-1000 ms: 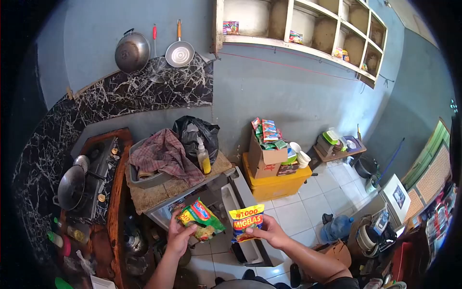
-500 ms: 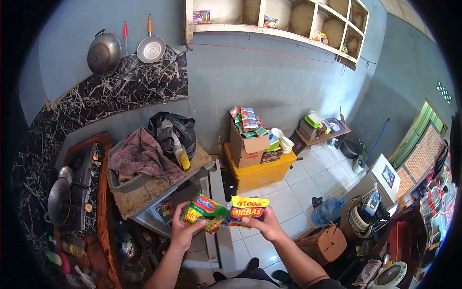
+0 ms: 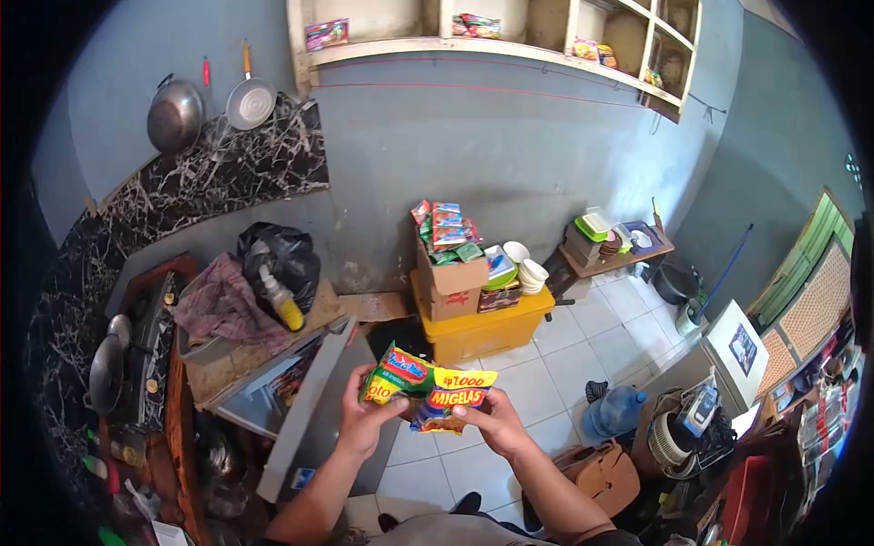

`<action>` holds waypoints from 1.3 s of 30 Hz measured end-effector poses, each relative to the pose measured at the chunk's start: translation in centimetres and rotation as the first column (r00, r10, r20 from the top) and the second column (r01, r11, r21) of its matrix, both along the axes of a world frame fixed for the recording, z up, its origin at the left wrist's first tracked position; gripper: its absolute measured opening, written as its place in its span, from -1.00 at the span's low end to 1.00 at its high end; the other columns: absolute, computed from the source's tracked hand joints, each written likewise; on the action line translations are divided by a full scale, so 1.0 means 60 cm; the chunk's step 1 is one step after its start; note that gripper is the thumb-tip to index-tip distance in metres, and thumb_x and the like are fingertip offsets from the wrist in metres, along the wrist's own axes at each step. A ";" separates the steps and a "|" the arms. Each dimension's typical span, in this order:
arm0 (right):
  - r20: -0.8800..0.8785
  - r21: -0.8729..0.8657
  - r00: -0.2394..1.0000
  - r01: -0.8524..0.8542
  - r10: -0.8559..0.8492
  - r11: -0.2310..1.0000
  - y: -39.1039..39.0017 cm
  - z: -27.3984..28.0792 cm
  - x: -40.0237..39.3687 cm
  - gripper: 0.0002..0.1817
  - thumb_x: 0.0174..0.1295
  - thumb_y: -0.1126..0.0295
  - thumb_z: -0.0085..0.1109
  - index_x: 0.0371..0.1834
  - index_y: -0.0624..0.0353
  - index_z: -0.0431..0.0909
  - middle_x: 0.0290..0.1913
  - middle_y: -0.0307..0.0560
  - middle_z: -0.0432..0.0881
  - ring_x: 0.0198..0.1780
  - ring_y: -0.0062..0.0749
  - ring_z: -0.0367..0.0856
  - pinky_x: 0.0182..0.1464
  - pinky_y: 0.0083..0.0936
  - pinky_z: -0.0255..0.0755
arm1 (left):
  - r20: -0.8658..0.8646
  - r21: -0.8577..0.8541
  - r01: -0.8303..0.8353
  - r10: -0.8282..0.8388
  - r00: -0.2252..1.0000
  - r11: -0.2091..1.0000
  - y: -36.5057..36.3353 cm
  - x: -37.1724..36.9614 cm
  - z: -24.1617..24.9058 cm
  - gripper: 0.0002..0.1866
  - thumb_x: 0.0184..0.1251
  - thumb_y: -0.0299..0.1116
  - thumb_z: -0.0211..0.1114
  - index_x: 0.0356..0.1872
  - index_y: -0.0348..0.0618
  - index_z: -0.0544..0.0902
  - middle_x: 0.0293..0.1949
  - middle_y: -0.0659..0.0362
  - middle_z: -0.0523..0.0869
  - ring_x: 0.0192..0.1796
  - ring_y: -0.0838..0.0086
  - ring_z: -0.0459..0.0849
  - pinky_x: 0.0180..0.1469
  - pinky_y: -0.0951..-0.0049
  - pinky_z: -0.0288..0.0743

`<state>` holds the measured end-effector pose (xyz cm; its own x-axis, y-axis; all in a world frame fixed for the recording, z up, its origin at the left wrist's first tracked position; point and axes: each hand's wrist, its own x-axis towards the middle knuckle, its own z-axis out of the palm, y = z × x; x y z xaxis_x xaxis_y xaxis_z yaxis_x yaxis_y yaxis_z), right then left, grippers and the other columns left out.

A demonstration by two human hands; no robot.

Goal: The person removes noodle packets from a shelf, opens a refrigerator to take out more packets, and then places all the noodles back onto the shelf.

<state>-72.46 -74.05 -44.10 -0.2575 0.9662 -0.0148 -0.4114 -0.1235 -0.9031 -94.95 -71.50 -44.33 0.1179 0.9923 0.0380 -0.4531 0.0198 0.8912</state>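
My left hand (image 3: 366, 417) is closed on a green instant noodle packet (image 3: 401, 371) with a red and white logo. In my right hand (image 3: 499, 426) is a yellow and blue noodle packet (image 3: 455, 393) printed "MIGELAS" and "Rp1.000", gripped with the thumb across its front. The two packets touch, the yellow one overlapping the green one's right edge. Both are held in front of my body above the floor. Beyond them, a cardboard box (image 3: 452, 282) filled with sachets stands on a yellow container (image 3: 482, 338).
Wall shelves (image 3: 382, 53) hold several packets. At left are a stove (image 3: 150, 364), a black plastic bag (image 3: 296, 264), a checked cloth (image 3: 223, 305) and a spray bottle (image 3: 284, 300). A grey panel (image 3: 314, 409) stands close to my left arm. A water jug (image 3: 612, 414) sits on the right.
My view has shifted and turned. Both hands have brought the packets together, so the gap between them is gone. The grey panel beside my left arm now appears swung out wider.
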 end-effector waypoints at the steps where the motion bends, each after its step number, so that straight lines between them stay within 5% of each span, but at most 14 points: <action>1: -0.002 -0.018 0.999 0.036 -0.036 0.999 0.006 -0.010 0.021 -0.55 0.24 0.39 0.42 0.18 0.26 0.58 0.29 -0.14 0.56 0.20 -0.48 0.55 0.32 -0.39 0.37 | 0.012 -0.012 -0.007 0.007 1.000 1.000 0.007 0.021 0.001 -0.30 0.07 -0.73 0.47 0.23 -0.20 0.34 0.09 0.12 0.57 0.16 0.40 0.62 0.20 0.35 0.57; 5: -0.098 -0.048 0.990 0.093 -0.097 0.995 0.021 -0.004 0.084 -0.60 0.22 0.35 0.46 0.09 0.23 0.62 0.02 -0.17 0.71 0.07 -0.50 0.61 0.23 -0.41 0.43 | 0.065 -0.026 -0.017 0.019 0.998 1.000 0.030 0.096 0.001 -0.32 0.11 -0.72 0.44 0.24 -0.18 0.33 0.09 0.12 0.58 0.16 0.39 0.62 0.20 0.35 0.58; 9: -0.072 -0.066 0.996 0.047 -0.052 0.997 0.038 -0.018 0.124 -0.59 0.22 0.33 0.46 0.09 0.24 0.62 0.05 -0.17 0.70 0.08 -0.50 0.61 0.23 -0.41 0.43 | 0.046 -0.068 0.051 -0.048 0.998 0.996 0.051 0.154 -0.002 -0.37 0.17 -0.69 0.42 0.23 -0.15 0.32 0.09 0.13 0.56 0.15 0.40 0.62 0.20 0.36 0.56; 13: -0.049 -0.137 0.993 0.099 -0.107 0.986 0.064 -0.008 0.141 -0.61 0.26 0.31 0.44 0.08 0.24 0.62 0.02 -0.16 0.71 0.07 -0.49 0.63 0.20 -0.43 0.48 | -0.152 0.111 0.008 0.009 0.988 0.994 0.079 0.190 -0.008 -0.38 0.21 -0.60 0.44 0.24 -0.16 0.32 0.16 0.08 0.55 0.20 0.41 0.57 0.24 0.39 0.47; 15: -0.065 -0.143 0.983 0.159 -0.169 0.977 0.078 -0.007 0.149 -0.61 0.27 0.29 0.43 0.09 0.24 0.62 0.03 -0.15 0.71 0.03 -0.49 0.65 0.16 -0.46 0.51 | -0.396 0.360 -0.070 0.220 0.892 0.930 0.090 0.199 0.007 -0.40 0.28 -0.49 0.42 0.28 -0.17 0.31 0.19 0.05 0.56 0.26 0.37 0.53 0.29 0.30 0.41; 17: -0.056 -0.124 0.980 0.184 -0.192 0.975 0.094 -0.006 0.152 -0.61 0.27 0.29 0.43 0.08 0.24 0.63 0.02 -0.15 0.71 0.01 -0.51 0.67 0.12 -0.48 0.53 | -0.355 0.334 -0.118 0.240 0.903 0.935 0.106 0.199 0.016 -0.48 0.33 -0.36 0.39 0.25 -0.20 0.41 0.20 0.03 0.57 0.29 0.29 0.52 0.35 0.24 0.33; 19: 0.020 -0.071 0.976 0.219 -0.218 0.973 0.116 -0.014 0.153 -0.63 0.25 0.30 0.46 0.05 0.23 0.65 -0.01 -0.17 0.72 0.00 -0.53 0.66 0.08 -0.50 0.54 | -0.561 0.566 0.047 0.342 0.754 0.823 0.120 0.196 0.040 -0.57 0.35 -0.27 0.36 0.16 -0.21 0.54 0.18 0.03 0.59 0.29 0.23 0.53 0.37 0.22 0.30; 21: 0.096 -0.027 0.973 0.215 -0.211 0.976 0.138 -0.016 0.150 -0.63 0.24 0.30 0.46 0.05 0.23 0.65 -0.01 -0.17 0.72 -0.01 -0.55 0.66 0.08 -0.50 0.53 | -0.558 0.541 0.040 0.323 0.764 0.840 0.139 0.206 0.047 -0.60 0.30 -0.23 0.41 0.08 -0.20 0.63 0.19 0.01 0.58 0.29 0.18 0.54 0.38 0.23 0.29; 23: 0.172 0.022 0.964 0.204 -0.205 0.979 0.167 -0.022 0.149 -0.63 0.23 0.30 0.47 0.04 0.24 0.66 -0.02 -0.17 0.72 -0.01 -0.56 0.65 0.07 -0.50 0.52 | -0.737 0.515 0.119 0.367 0.568 0.849 0.171 0.209 0.030 -0.57 0.26 -0.17 0.45 0.06 -0.18 0.66 0.21 0.01 0.56 0.30 0.17 0.53 0.39 0.26 0.27; 25: 0.240 0.115 0.943 0.208 -0.231 0.971 0.202 -0.042 0.150 -0.62 0.24 0.30 0.46 0.05 0.25 0.66 -0.05 -0.17 0.72 -0.03 -0.57 0.64 0.07 -0.51 0.52 | -0.753 0.442 0.114 0.299 0.586 0.890 0.208 0.209 0.015 -0.58 0.17 -0.27 0.51 0.03 -0.22 0.67 0.30 -0.03 0.53 0.36 0.25 0.47 0.42 0.25 0.22; 28: 0.248 0.134 0.934 0.231 -0.259 0.964 0.255 -0.057 0.158 -0.57 0.26 0.30 0.44 0.14 0.23 0.62 0.00 -0.20 0.68 -0.08 -0.57 0.63 0.04 -0.53 0.52 | -0.593 0.414 0.148 0.142 0.793 0.898 0.275 0.204 -0.014 -0.64 0.26 -0.38 0.44 0.06 -0.26 0.65 0.36 0.02 0.49 0.38 0.33 0.45 0.43 0.25 0.23; 30: 0.127 -0.028 0.964 0.238 -0.232 0.971 0.283 -0.029 0.171 -0.58 0.34 0.35 0.34 0.24 0.20 0.58 0.08 -0.21 0.63 -0.08 -0.60 0.60 0.01 -0.59 0.51 | -0.242 0.271 0.016 0.052 0.969 0.962 0.320 0.207 -0.013 -0.73 0.27 -0.42 0.47 -0.05 -0.24 0.69 0.36 0.03 0.47 0.37 0.39 0.46 0.37 0.34 0.31; 34: 0.141 0.050 0.906 0.397 -0.400 0.917 0.346 -0.019 0.200 -0.63 0.38 0.45 0.26 0.24 0.21 0.58 0.05 -0.20 0.65 -0.08 -0.62 0.59 -0.03 -0.60 0.51 | -0.124 0.079 0.020 -0.010 0.992 0.997 0.410 0.204 0.008 -0.85 0.48 -0.42 0.26 -0.03 -0.18 0.54 -0.08 0.26 0.67 0.03 0.62 0.61 0.14 0.53 0.46; 39: 0.121 0.129 0.819 0.548 -0.561 0.827 0.376 -0.004 0.262 -0.67 0.36 0.51 0.27 0.18 0.20 0.59 0.03 -0.19 0.65 0.00 -0.53 0.63 -0.01 -0.56 0.54 | 0.111 -0.070 0.168 -0.159 0.981 0.983 0.486 0.240 0.039 -0.71 0.48 -0.40 0.26 0.13 -0.17 0.47 0.01 0.22 0.66 0.07 0.59 0.61 0.17 0.50 0.47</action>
